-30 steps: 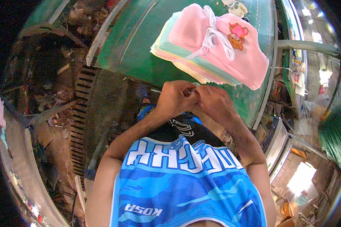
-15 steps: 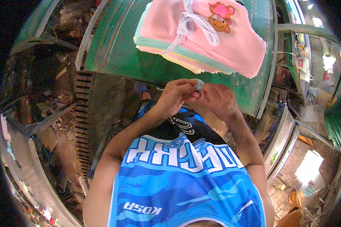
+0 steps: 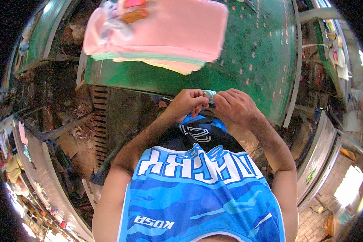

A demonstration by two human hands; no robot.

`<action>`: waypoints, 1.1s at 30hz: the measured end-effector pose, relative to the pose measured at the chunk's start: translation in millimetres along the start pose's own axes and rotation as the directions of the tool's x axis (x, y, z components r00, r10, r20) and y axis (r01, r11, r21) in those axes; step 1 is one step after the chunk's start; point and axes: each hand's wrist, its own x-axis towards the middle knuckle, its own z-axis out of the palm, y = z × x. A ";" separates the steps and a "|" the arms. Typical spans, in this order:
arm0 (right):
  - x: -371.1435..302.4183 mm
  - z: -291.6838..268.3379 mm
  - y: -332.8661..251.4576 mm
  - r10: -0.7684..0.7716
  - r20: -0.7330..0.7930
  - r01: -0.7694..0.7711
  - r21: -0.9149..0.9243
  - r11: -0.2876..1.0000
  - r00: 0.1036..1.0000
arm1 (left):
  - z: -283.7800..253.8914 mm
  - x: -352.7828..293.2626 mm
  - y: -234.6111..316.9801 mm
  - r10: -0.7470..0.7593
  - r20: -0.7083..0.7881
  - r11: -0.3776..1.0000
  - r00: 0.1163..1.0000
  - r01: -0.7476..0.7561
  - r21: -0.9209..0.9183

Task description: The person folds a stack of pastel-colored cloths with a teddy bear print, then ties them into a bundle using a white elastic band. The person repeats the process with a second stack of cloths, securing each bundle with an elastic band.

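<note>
My left hand (image 3: 189,104) and my right hand (image 3: 237,105) meet just off the near edge of a green table. Between their fingertips is a small, bunched strip of pale mint cloth (image 3: 209,95), pinched from both sides. The fingers hide most of it. Beyond my hands, on the tabletop (image 3: 254,68), lies a stack of cut cloth pieces (image 3: 181,30), pink on top with mint and pale yellow layers beneath. A white tie (image 3: 116,26) and a brown and pink printed figure (image 3: 134,15) show on its left part, blurred.
A slatted dark rack (image 3: 101,125) runs below the table's left corner. To the right stands a metal-edged bench (image 3: 316,153). Another long table (image 3: 44,173), with scraps of cloth, curves along the lower left. A dark object (image 3: 251,5) lies at the table's far side.
The cloth stack has slid left across the green table and turned slightly. My hands stay close together on the mint cloth, with more of it showing now. The view has shifted a little.
</note>
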 end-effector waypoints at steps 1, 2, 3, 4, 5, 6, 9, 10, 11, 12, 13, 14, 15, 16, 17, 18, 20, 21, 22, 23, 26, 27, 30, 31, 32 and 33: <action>-11.2 3.4 6.7 -0.002 -0.023 0.003 0.013 1.000 1.000 | 8.8 4.3 -3.4 -0.008 -0.010 1.000 1.000 0.008 -0.004; -21.7 5.7 13.1 -0.004 -0.046 0.005 0.026 1.000 0.999 | 18.2 8.9 -5.9 -0.017 -0.020 1.000 1.000 0.017 -0.007; -33.8 6.0 18.2 0.007 -0.054 -0.006 0.020 1.000 0.998 | 30.3 13.1 -10.5 -0.026 -0.030 1.000 0.999 0.025 -0.013; -45.3 6.1 22.8 0.019 -0.063 -0.018 0.013 1.000 0.998 | 44.2 19.2 -16.7 -0.003 -0.063 1.000 0.998 0.002 -0.013; -57.1 6.0 26.9 0.031 -0.071 -0.031 0.005 1.000 0.997 | 59.5 27.3 -25.4 0.021 -0.095 1.000 0.995 -0.022 -0.011; -65.8 7.2 31.1 0.048 -0.100 -0.044 0.036 0.998 0.994 | 69.7 35.3 -32.4 0.049 -0.126 0.999 0.991 -0.050 -0.006; -94.8 11.0 44.1 0.109 -0.156 -0.088 0.136 0.987 0.982 | 92.1 51.2 -47.7 0.015 -0.094 1.000 0.995 -0.015 0.004; -106.1 10.1 49.4 0.134 -0.155 -0.106 0.175 0.979 0.979 | 102.9 56.6 -49.5 0.007 -0.084 1.000 0.996 -0.004 0.025; -117.0 7.8 54.0 0.159 -0.152 -0.124 0.215 0.969 0.976 | 112.8 61.9 -50.0 -0.027 -0.065 1.000 0.998 0.027 0.007; -124.4 5.8 56.3 0.242 -0.116 -0.197 0.306 0.932 0.963 | 118.9 63.8 -46.6 -0.061 -0.052 0.998 0.997 0.060 -0.007; -132.2 2.6 58.0 0.318 -0.072 -0.266 0.393 0.880 0.945 | 124.7 65.1 -42.7 -0.094 -0.038 0.995 0.995 0.093 -0.022; -139.1 0.5 59.4 0.386 -0.021 -0.331 0.474 0.816 0.922 | 130.4 65.4 -38.8 -0.098 -0.030 0.995 0.995 0.098 0.005; -146.0 0.7 59.8 0.406 -0.040 -0.331 0.510 0.794 0.913 | 136.3 63.9 -35.8 -0.105 -0.024 0.994 0.994 0.105 0.032; -152.0 1.4 59.7 0.425 -0.057 -0.328 0.545 0.771 0.903 | 141.7 61.5 -32.4 -0.112 -0.018 0.992 0.994 0.113 0.058; -156.1 2.6 59.4 0.444 -0.074 -0.324 0.580 0.747 0.893 | 146.4 57.0 -27.6 -0.151 -0.006 0.989 0.989 0.150 -0.003; -160.5 4.2 60.3 0.470 -0.098 -0.312 0.627 0.714 0.877 | 151.3 53.9 -23.2 -0.187 0.014 0.980 0.982 0.187 -0.067; -166.6 10.1 60.5 0.521 -0.143 -0.277 0.714 0.643 0.841 | 153.5 52.8 -19.3 -0.228 0.040 0.959 0.973 0.231 -0.165; -168.8 13.4 60.8 0.538 -0.162 -0.272 0.723 0.635 0.828 | 153.5 53.2 -20.4 -0.234 0.046 0.950 0.971 0.238 -0.204; -169.1 17.2 62.0 0.554 -0.180 -0.266 0.732 0.628 0.813 | 152.7 52.6 -20.4 -0.240 0.053 0.939 0.969 0.246 -0.242; -170.0 19.5 62.4 0.570 -0.198 -0.260 0.740 0.620 0.798 | 149.5 49.6 -17.8 -0.247 0.069 0.925 0.966 0.257 -0.279; -175.0 8.2 63.2 0.698 -0.173 -0.401 0.713 0.575 0.695 | 141.8 42.9 -9.4 -0.230 0.025 0.945 0.973 0.230 -0.232; -175.6 3.3 59.6 0.655 -0.260 -0.352 0.675 0.649 0.709 | 141.5 39.4 -8.1 -0.196 -0.049 0.976 0.979 0.190 -0.102; -153.9 -12.2 47.2 0.337 -0.445 -0.155 0.396 0.905 0.830 | 134.7 30.1 -6.8 -0.094 -0.112 0.981 0.989 0.112 0.161; -146.4 -7.3 41.6 0.239 -0.503 -0.086 0.308 0.948 0.831 | 137.0 27.8 -7.2 -0.073 -0.113 0.971 0.991 0.096 0.217; -138.7 -8.5 35.7 0.190 -0.467 -0.093 0.224 0.970 0.864 | 138.7 25.5 -7.7 -0.051 -0.114 0.959 0.992 0.080 0.273; -131.0 -11.6 30.3 0.142 -0.423 -0.093 0.135 0.987 0.895 | 136.0 25.3 -12.7 -0.004 -0.136 0.935 0.991 0.052 0.350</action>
